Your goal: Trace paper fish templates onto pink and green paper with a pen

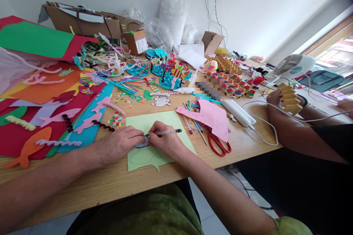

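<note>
My right hand [165,141] grips a pen [168,132], its tip hidden behind my fingers. Under the pen lies a light green sheet of paper [180,125] with a drawn fish outline [143,156] near its front edge. A small white paper cutout [141,142] rests on the sheet between my hands. My left hand [120,145] lies with its fingers stretched out, the fingertips touching the cutout and holding nothing. Beyond the sheet is a white fish cutout [161,101] with black lines. Red-handled scissors [219,145] lie to the right, partly under pink paper [213,115].
Coloured sheets [16,117] with paper fish, such as an orange one [33,147], cover the left side. A white power strip [238,112] with a cable lies at right. Another person's hand [273,97] holds a folded golden piece [290,99]. Cardboard boxes [79,24] stand behind.
</note>
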Tool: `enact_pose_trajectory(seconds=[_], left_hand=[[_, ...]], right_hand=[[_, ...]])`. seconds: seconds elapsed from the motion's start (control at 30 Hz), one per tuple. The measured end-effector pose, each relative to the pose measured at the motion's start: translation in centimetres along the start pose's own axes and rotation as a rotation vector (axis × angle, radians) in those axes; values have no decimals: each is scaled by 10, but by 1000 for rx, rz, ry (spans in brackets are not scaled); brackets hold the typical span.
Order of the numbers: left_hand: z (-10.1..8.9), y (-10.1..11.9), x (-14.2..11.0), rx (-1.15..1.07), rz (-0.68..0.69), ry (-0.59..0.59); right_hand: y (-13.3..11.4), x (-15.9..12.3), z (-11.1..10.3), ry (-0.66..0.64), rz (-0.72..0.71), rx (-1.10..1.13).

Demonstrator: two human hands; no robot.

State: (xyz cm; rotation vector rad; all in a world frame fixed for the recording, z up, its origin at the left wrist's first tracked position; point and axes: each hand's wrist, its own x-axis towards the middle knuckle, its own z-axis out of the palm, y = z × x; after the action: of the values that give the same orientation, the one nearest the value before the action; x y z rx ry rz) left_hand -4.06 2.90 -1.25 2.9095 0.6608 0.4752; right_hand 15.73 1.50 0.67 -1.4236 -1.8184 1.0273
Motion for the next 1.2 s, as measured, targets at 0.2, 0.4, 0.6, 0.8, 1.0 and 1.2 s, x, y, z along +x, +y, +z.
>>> enact_pose_trajectory(seconds=[0.2,0.4,0.6,0.8,1.0,1.2], left_hand=[[-2,2,0,-21,9,18],[-3,3,0,-38,-5,4],[3,2,-2,5,-60,19],[6,1,-3,1,-55,51],[1,2,-4,2,-62,26],[2,3,-8,-86,-143,-41]], right_hand=[[1,1,1,4,-8,-14],[0,2,0,-8,-14,-24],[0,3,0,-27,-24,-9],[-2,5,2,-52,-48,-24],[-5,4,1,-73,-36,-28],[-5,5,1,-78,-26,-5]])
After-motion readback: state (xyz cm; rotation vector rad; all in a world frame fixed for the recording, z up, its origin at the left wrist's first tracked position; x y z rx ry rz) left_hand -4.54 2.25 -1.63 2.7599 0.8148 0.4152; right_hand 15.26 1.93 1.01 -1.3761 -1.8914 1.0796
